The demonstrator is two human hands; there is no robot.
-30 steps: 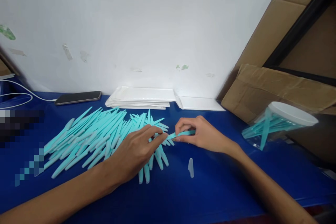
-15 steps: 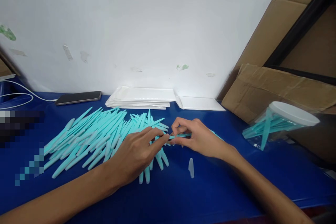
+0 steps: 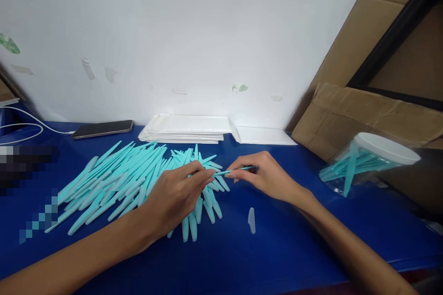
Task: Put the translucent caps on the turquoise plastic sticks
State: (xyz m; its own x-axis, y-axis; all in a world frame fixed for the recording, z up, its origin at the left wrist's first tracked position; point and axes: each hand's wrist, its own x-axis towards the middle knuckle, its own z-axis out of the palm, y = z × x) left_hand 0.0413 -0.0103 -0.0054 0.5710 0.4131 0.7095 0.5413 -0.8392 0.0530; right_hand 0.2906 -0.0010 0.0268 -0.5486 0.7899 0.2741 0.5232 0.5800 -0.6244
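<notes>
Between my two hands runs one thin turquoise eyebrow razor [image 3: 223,173], seen nearly edge-on. My left hand [image 3: 182,186] pinches its left end, which the fingertips cover. My right hand [image 3: 268,175] grips the other part between thumb and fingers. Under and behind my left hand lies a big pile of matching turquoise razors [image 3: 114,189], many with translucent caps over the blade ends. A smaller fanned heap of razors [image 3: 212,203] lies just below the held one. One loose translucent blade cap [image 3: 251,220] rests on the blue table, below my right hand.
A clear jar [image 3: 367,166] with a white lid, holding several turquoise razors, leans at the right near cardboard [image 3: 367,110]. White flat packets [image 3: 187,124] are stacked along the wall. A phone [image 3: 103,129] with a white cable lies at the back left.
My hands have moved slightly apart and up, showing more of the razor between them. The turquoise tip behind my right wrist no longer shows. The loose cap stays put.
</notes>
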